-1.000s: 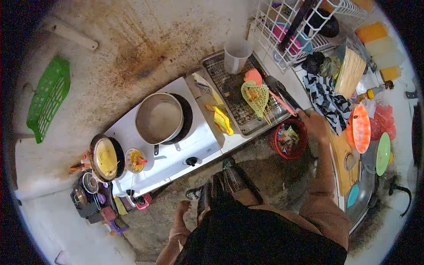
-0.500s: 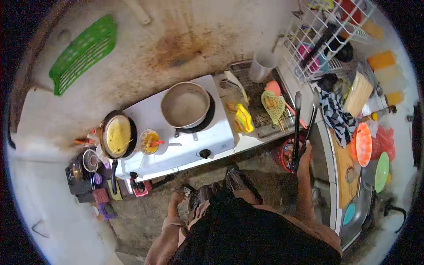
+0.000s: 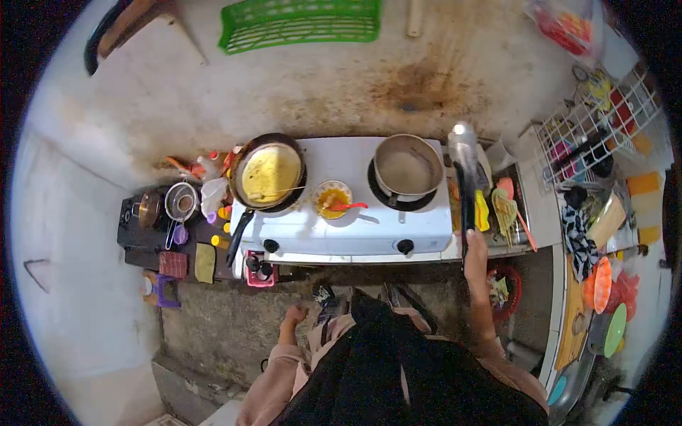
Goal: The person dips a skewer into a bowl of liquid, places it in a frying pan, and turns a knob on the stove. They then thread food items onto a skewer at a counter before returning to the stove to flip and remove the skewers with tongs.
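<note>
Nearest the camera, the person's dark clothing fills the bottom of the view. The left hand (image 3: 290, 317) hangs low at the person's side above the floor, away from everything; whether its grip is closed or loose cannot be told, and nothing shows in it.

The right hand (image 3: 474, 248) is raised at the near right edge of the stove (image 3: 341, 220), its grip closed around the handle end of a pair of long tongs (image 3: 463, 170). A second ago this hand was reaching down by the wire tray to the right; half a second ago the tongs were already lifted, arms spread, over the red bin (image 3: 506, 292). Now they have swung left and stretch away from the person, arms nearly together, their tips over the right end of the stove just beside the empty steel pot (image 3: 408, 165). The tongs seem to be on their way toward the cooking area.

Farther left on the stove stands a small bowl (image 3: 332, 200) of yellow mixture with a red spoon, then a frying pan (image 3: 267, 172) holding a flat yellow omelette. Right of the tongs, a yellow-green skimmer (image 3: 503, 207) lies on the wire tray (image 3: 518, 202). High on the far wall hangs a green basket (image 3: 298, 23).
</note>
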A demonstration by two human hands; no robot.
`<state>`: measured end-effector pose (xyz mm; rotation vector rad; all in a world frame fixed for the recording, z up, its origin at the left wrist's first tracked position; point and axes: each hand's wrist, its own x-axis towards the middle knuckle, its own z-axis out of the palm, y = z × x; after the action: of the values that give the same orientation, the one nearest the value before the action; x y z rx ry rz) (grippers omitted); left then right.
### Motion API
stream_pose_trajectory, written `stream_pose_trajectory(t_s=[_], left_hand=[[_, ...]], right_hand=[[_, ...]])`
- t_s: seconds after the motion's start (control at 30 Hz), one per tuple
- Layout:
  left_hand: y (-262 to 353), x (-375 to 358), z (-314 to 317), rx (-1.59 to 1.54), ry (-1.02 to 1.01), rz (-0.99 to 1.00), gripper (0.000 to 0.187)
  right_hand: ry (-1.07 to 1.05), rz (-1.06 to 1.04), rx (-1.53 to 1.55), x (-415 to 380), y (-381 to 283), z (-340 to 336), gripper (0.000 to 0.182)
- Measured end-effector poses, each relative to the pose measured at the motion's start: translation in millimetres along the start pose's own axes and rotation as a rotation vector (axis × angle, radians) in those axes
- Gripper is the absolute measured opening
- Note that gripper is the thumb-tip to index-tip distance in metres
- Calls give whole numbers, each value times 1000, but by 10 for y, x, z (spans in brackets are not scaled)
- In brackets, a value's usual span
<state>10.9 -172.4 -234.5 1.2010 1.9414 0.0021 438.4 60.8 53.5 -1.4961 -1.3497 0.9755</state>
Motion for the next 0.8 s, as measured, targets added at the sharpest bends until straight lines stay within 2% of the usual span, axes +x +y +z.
stream_pose_trajectory(t_s=[0.07, 0.1, 0.2, 0.27, 0.3, 0.4, 0.53, 0.63, 0.8], left_hand=[[-511, 160, 230, -147, -75, -130, 37], [-654, 125, 277, -137, -62, -69, 37], [-932, 16, 346, -231, 53, 41, 39], [-995, -236, 374, -484, 224, 0, 40], [-1045, -265, 347, -525, 240, -35, 40], [-1192, -141, 234, -416, 99, -232, 40], [-1334, -25, 68, -344, 10, -366, 39], [-1342, -7, -25, -327, -13, -389, 39], [-1108, -117, -285, -284, -73, -278, 37]], right_hand=[[154, -264, -305, 196, 2, 319, 36], [106, -267, -434, 283, -188, 389, 47], [169, -353, -842, 629, -306, 736, 57], [132, -230, -991, 859, -308, 945, 63], [112, -169, -1062, 932, -274, 1046, 66], [178, -259, -1079, 1106, -48, 1220, 69], [179, -187, -1128, 1123, -49, 1320, 72], [186, -170, -1122, 1111, -54, 1350, 72], [141, -138, -1121, 1130, -110, 1341, 74]])
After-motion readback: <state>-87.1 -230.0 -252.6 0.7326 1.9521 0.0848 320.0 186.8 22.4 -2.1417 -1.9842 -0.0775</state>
